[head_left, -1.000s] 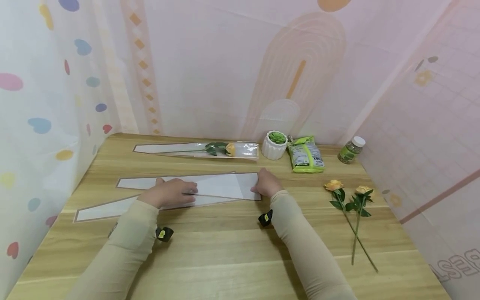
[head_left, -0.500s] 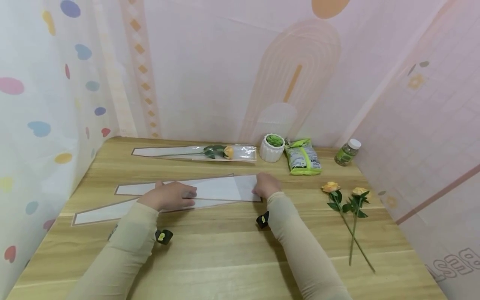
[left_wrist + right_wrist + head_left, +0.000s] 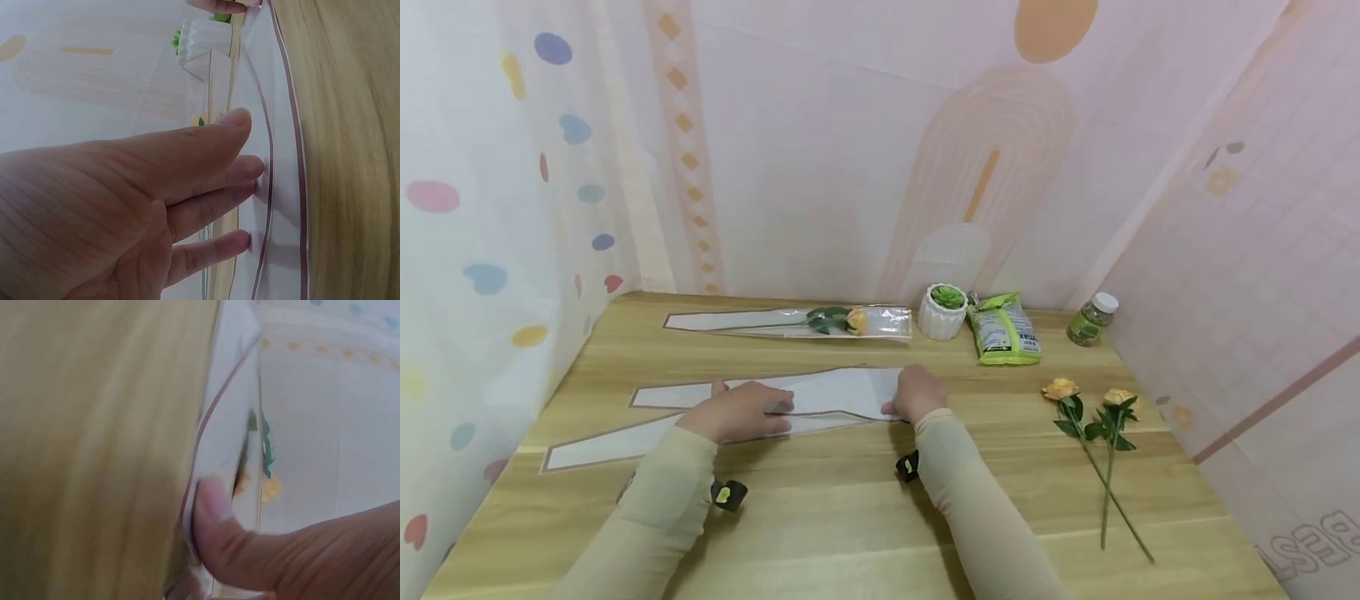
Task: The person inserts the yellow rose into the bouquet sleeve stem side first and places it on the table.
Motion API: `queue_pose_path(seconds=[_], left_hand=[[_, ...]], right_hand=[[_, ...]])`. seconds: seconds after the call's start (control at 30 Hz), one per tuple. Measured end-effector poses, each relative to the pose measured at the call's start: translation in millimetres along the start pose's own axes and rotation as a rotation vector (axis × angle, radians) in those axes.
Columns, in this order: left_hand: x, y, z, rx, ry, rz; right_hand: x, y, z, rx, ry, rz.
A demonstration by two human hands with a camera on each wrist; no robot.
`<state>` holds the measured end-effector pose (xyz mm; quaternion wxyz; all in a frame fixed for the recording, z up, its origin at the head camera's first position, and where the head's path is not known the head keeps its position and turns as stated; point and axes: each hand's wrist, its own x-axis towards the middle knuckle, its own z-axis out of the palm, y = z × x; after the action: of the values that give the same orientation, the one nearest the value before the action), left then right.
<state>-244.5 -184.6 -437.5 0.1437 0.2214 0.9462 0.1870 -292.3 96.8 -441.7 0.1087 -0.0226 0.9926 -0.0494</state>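
Two long tapered white flower sleeves with brown borders lie partly overlapped on the table. My left hand [image 3: 741,410] rests on the upper flower sleeve [image 3: 827,392], fingers extended; in the left wrist view its fingertips [image 3: 250,169] touch the sleeve surface. At the wide right end of the same sleeve, my right hand [image 3: 920,393] pinches the edge, the thumb [image 3: 215,503] on its face in the right wrist view. That end is bowed up off the lower flower sleeve [image 3: 602,442], whose narrow end points left. The right hand's other fingers are mostly hidden.
Behind lies a clear-fronted sleeve [image 3: 737,321] with a yellow rose [image 3: 855,321] in it. A white potted succulent [image 3: 942,312], a green packet [image 3: 1006,331] and a white-capped jar [image 3: 1092,319] stand at the back right. Two yellow roses [image 3: 1060,389] lie crossed at right.
My right hand has moved slightly left with the sleeve's wide end, and the sleeve has bowed upward. The left hand keeps its place on it. The head view has tilted up a little.
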Motion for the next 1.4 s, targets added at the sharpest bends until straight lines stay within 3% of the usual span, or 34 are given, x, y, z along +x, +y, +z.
queue_pose_path(seconds=[0.23,0.4,0.5,0.73,0.9,1.2,1.4], left_hand=[[-3.9,0.3,1.0,-0.038,0.0,-0.018],[-3.6,-0.5,2.3,-0.034,-0.005,-0.015],[-3.5,-1.4,3.6,-0.034,-0.008,-0.019],[-3.7,-0.6,3.2,-0.025,0.015,-0.001],[-4.4,-0.3,1.2,-0.043,0.024,-0.014],[-2.7,2.0,0.9,-0.018,0.057,-0.015],[5.3,15.3,1.9,0.013,0.246,0.082]], right_hand=[[3.3,0.3,6.4,0.001,-0.001,0.012],[2.7,0.9,10.4,0.004,0.054,0.002],[-0.1,1.6,9.3,0.139,0.073,-0.008],[-0.7,14.6,3.0,0.596,0.119,-0.047],[3.3,29.1,-2.9,0.875,0.057,-0.057],[0.1,39.4,-15.4,1.078,-0.107,-0.149],[-2.8,32.5,-20.7,1.05,-0.13,-0.225]])
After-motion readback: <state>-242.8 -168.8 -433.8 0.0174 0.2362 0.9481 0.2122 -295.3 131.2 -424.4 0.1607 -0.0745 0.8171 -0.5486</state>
